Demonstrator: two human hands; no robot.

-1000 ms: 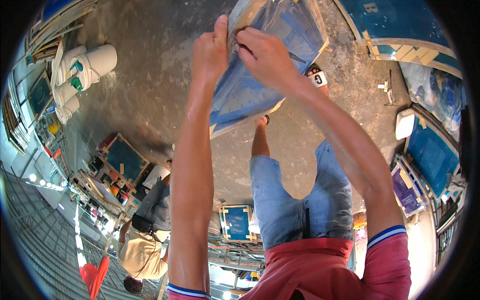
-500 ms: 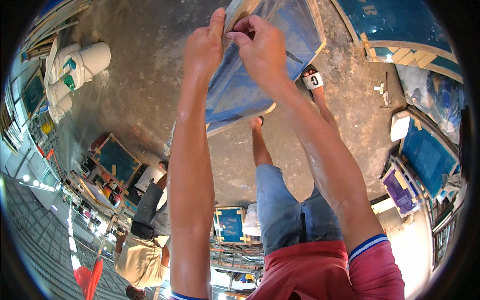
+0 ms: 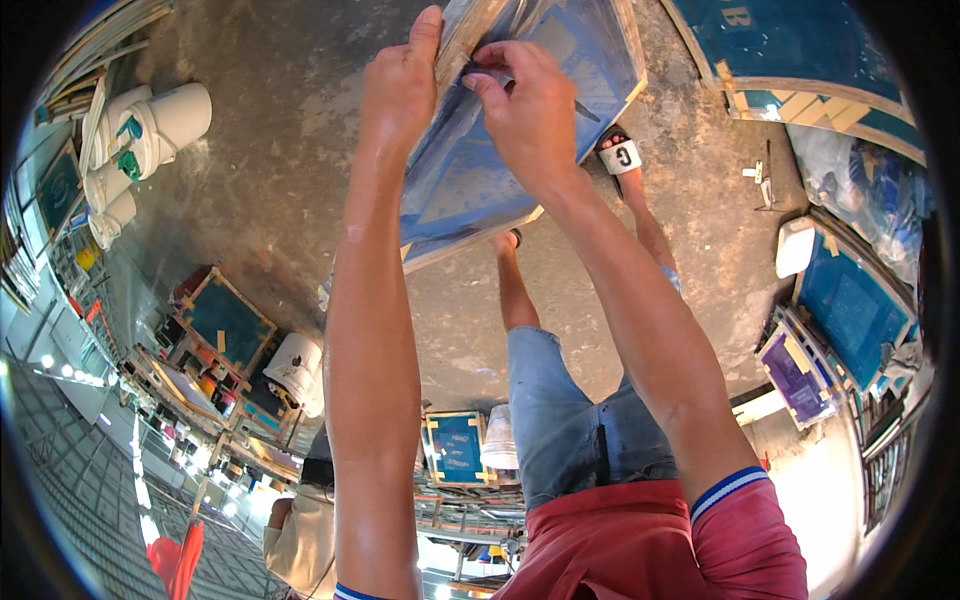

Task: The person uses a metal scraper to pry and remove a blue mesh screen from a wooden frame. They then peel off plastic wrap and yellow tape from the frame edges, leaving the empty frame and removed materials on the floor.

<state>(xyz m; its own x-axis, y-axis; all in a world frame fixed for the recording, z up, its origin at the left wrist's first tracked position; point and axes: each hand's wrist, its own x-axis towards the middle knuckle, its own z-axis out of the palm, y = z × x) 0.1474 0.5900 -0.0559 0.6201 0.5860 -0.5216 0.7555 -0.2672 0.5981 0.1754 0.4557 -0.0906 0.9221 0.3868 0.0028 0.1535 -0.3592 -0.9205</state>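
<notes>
Grey concrete floor (image 3: pixel 280 190) (stained), framed blue screens (image 3: pixel 840 300) stacked around.

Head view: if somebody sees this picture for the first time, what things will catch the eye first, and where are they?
First come the two bare arms rising from the lower edge to a large wooden frame with blue mesh at top centre; the left hand grips its wooden edge and the right hand pinches something at that edge. More blue framed screens lean at the right, and white buckets lie at upper left on the grey concrete floor.
</notes>
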